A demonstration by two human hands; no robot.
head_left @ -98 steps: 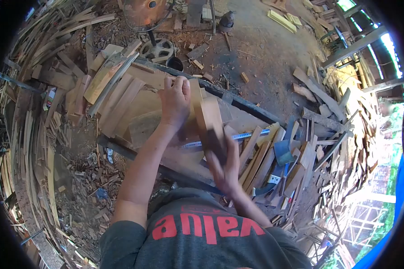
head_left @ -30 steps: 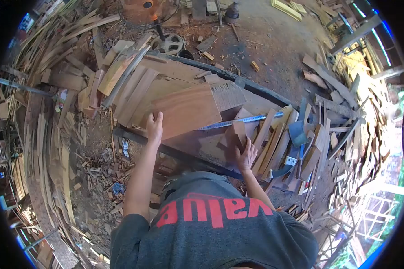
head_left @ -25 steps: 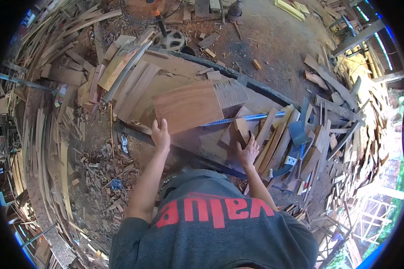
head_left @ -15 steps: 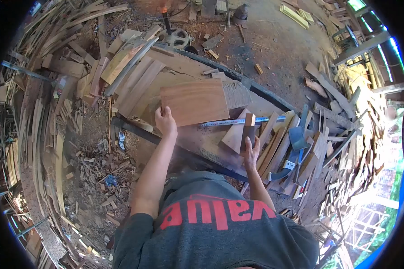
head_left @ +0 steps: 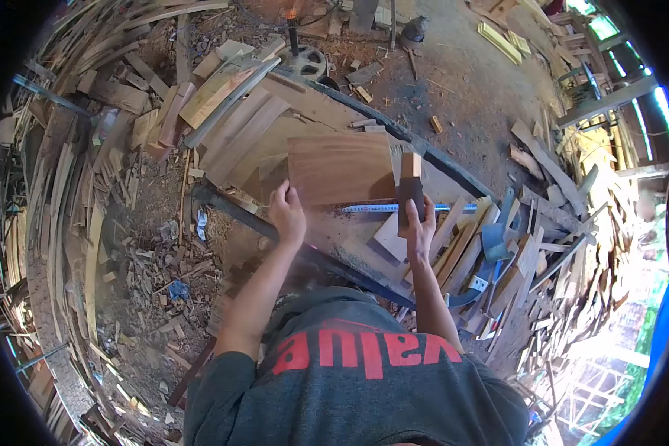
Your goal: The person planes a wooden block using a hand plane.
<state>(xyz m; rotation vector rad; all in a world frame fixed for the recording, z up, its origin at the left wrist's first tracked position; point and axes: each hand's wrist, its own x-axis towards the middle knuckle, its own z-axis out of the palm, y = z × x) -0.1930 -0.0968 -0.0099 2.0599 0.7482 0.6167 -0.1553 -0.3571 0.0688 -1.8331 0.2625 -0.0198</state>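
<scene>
A flat brown wooden board lies over the workbench in front of me. At its near left corner is my left hand, closed, with thumb and fingers pinched at the board's edge. My right hand grips a wooden block upright beside the board's right edge; its long face is dark, like sandpaper, and its end is pale bare wood. Between board and block, a measuring tape stretches along the bench. A pale wood offcut sits just left of my right hand.
Wood strips and a blue-grey curved metal tool lie at the bench's right. More planks rest at its far left end. Scraps and shavings cover the floor, and stacked timber lines the left side.
The board has shifted slightly right, with my left hand now lower at its corner. My right hand has raised the block from the wood strips to beside the board.
</scene>
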